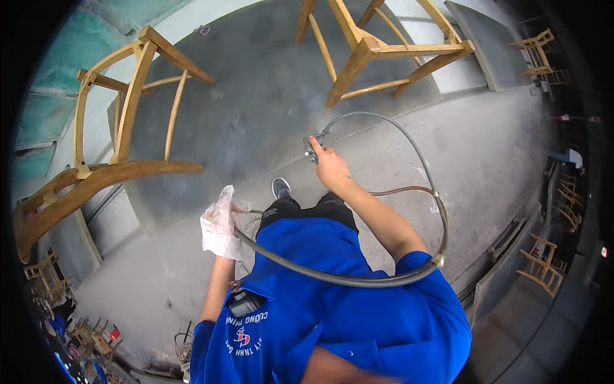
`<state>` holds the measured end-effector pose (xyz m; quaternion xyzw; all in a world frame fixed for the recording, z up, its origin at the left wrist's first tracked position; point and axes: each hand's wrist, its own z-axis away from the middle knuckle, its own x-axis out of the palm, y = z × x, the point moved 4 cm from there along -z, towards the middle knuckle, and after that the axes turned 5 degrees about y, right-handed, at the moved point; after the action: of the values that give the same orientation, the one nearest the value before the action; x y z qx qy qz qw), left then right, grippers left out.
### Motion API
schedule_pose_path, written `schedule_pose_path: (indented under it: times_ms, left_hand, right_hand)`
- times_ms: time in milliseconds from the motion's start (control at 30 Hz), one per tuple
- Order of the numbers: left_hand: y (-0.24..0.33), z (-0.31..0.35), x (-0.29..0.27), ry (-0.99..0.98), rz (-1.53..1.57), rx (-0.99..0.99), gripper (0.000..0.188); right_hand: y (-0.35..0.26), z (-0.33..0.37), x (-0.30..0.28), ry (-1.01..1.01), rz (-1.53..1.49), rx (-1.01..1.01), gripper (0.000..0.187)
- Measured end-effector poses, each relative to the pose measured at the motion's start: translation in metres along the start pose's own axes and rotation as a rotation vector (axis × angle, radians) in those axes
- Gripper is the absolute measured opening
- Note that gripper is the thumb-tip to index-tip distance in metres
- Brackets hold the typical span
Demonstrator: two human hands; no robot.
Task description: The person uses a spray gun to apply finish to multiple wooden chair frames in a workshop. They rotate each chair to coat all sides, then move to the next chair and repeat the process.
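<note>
My right hand (334, 169) is closed around a small metal spray gun (311, 151), which points away from me toward the wooden chair frame (364, 54) at the upper right. From the gun a dark hose (358, 280) loops out to the right and back across my front. It reaches my left hand (221, 221), which wears a clear plastic glove and is closed on the hose. A thinner brown hose (403, 189) joins the loop near my right forearm. To the far left stands another bare wooden chair frame (134, 109).
A large dark grey board (256, 96) lies under and between the chair frames. A curved wooden piece (109, 179) extends at the left. More wooden chairs (543, 265) stand along the right edge, with others (96, 336) at lower left. A person (572, 158) is at the far right.
</note>
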<state>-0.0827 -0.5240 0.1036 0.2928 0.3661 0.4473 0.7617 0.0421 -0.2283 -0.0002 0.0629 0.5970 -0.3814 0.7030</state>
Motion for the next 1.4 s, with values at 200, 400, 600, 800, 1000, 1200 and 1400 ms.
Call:
schedule_pose_path:
  times_ms: [200, 400, 600, 800, 1000, 1200, 1400]
  left_hand:
    - [0.061, 0.013, 0.025, -0.119, 0.245, 0.243, 0.034]
    - [0.063, 0.003, 0.036, -0.254, 0.303, 0.205, 0.036]
    - [0.049, -0.002, 0.020, -0.226, 0.293, 0.174, 0.041]
    - [0.047, -0.010, 0.019, -0.080, 0.274, 0.139, 0.053]
    - [0.066, -0.004, 0.054, -0.197, 0.208, 0.094, 0.053]
    - [0.089, 0.011, 0.103, -0.210, 0.181, 0.140, 0.054]
    - [0.096, 0.036, 0.184, -0.111, 0.174, 0.148, 0.058]
  right_hand:
    - [-0.061, 0.039, -0.114, 0.220, 0.102, -0.009, 0.090]
    - [-0.099, 0.067, -0.207, 0.631, 0.178, -0.100, 0.097]
    - [-0.089, 0.051, -0.185, 0.359, -0.133, 0.020, 0.059]
    - [-0.064, 0.063, -0.232, 0.520, -0.682, 0.025, 0.039]
    - [0.012, 0.040, -0.340, 0.795, -0.549, 0.188, 0.033]
    - [0.121, 0.020, -0.392, 1.012, -0.410, 0.293, 0.040]
    - [0.243, -0.006, -0.397, 1.161, -0.673, 0.224, 0.033]
